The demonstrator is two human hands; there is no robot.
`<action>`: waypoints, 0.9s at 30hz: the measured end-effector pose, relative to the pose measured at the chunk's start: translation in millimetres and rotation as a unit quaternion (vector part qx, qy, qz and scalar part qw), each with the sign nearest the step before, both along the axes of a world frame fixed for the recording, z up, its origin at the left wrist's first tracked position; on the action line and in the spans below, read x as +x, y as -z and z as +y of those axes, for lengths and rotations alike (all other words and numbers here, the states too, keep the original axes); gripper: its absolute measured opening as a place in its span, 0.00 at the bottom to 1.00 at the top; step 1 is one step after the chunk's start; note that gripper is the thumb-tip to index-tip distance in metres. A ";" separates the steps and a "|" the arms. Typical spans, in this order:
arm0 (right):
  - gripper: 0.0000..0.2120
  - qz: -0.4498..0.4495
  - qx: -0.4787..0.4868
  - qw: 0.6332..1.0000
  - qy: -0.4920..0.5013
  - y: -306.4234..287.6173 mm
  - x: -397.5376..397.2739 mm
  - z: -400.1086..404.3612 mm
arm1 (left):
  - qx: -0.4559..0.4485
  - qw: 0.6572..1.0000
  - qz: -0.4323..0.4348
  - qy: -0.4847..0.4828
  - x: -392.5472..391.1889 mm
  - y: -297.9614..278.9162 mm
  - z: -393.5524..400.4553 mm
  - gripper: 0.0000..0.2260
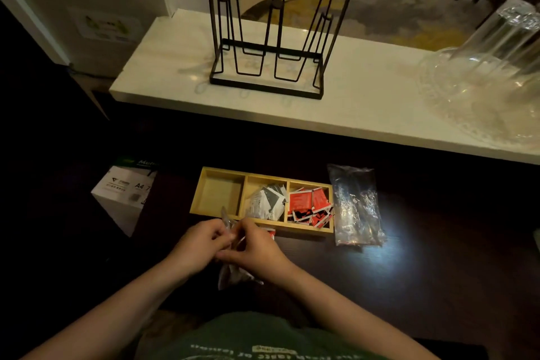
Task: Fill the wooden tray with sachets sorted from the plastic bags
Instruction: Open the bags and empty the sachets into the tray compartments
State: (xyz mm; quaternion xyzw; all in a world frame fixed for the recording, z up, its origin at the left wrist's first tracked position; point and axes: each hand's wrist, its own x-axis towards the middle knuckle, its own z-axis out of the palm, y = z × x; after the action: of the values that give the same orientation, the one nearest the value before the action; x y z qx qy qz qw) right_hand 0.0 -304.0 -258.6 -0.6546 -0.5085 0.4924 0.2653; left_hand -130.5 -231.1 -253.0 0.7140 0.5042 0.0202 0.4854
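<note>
Both hands meet at the bench's near edge: the left hand (201, 238) and right hand (254, 245) curl their fingers (223, 235) round a clear plastic bag (233, 275), pinching its top, just before the wooden tray (222, 172) holding sachets (309, 204)

We see the wooden tray (222, 213) lying flat on the dark table, a light, long box with three compartments side by side. Its left compartment holds nothing, the middle one a heap of white and grey sachets (267, 202), the right one red sachets (309, 205). At the tray's 3 o'clock, just beside it, lies a crumpled clear plastic bag (356, 206). At its 6 o'clock a second clear plastic bag (233, 275) is held upright in both our hands.
</note>
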 end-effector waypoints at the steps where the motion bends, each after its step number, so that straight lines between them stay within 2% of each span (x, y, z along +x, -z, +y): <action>1: 0.16 -0.006 0.004 1.000 0.015 0.1 1.6 0.0 | 0.019 1.000 0.008 -0.005 6.0 -0.8 -3.6 0.12; 5: 0.11 -0.032 0.022 0.998 0.046 -4.7 7.5 -1.5 | 0.052 0.999 0.004 -0.010 19.7 -8.6 -10.0 0.13; 7: 0.11 -0.016 0.010 0.998 0.056 -9.9 13.2 -1.3 | 0.003 0.999 -0.034 -0.036 19.0 -10.0 -7.6 0.12; 10: 0.08 0.065 -0.011 0.995 0.069 -14.3 23.0 -3.9 | -0.082 0.991 -0.078 -0.074 14.2 -10.4 -4.2 0.09; 13: 0.06 0.106 -0.016 0.991 0.083 -18.6 26.4 -7.7 | -0.119 0.986 -0.090 -0.077 12.6 -10.2 -4.3 0.08; 16: 0.12 0.020 0.004 0.996 0.082 -20.8 23.7 -8.0 | -0.125 0.983 -0.105 -0.083 15.9 -12.5 -7.5 0.08; 18: 0.09 -0.035 0.024 0.996 0.079 -20.7 22.2 -6.8 | -0.109 0.984 -0.113 -0.080 18.8 -15.5 -9.8 0.08; 20: 0.05 -0.025 0.023 0.996 0.080 -20.9 23.7 -4.8 | -0.085 0.989 -0.103 -0.066 20.2 -18.4 -10.6 0.08; 24: 0.06 0.025 -0.007 0.996 0.080 -20.2 31.7 -2.4 | -0.068 0.994 -0.082 -0.029 18.2 -21.6 -10.9 0.09; 27: 0.06 0.006 0.001 0.998 0.067 -21.5 33.6 -4.4 | -0.063 0.995 -0.071 0.003 18.1 -25.5 -10.6 0.09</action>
State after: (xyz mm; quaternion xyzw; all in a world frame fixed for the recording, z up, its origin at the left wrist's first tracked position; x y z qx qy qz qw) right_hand 33.6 -308.4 -237.1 -0.6841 -0.4624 0.4767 0.3014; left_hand -112.4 -241.8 -227.5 0.6802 0.4666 0.0370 0.5641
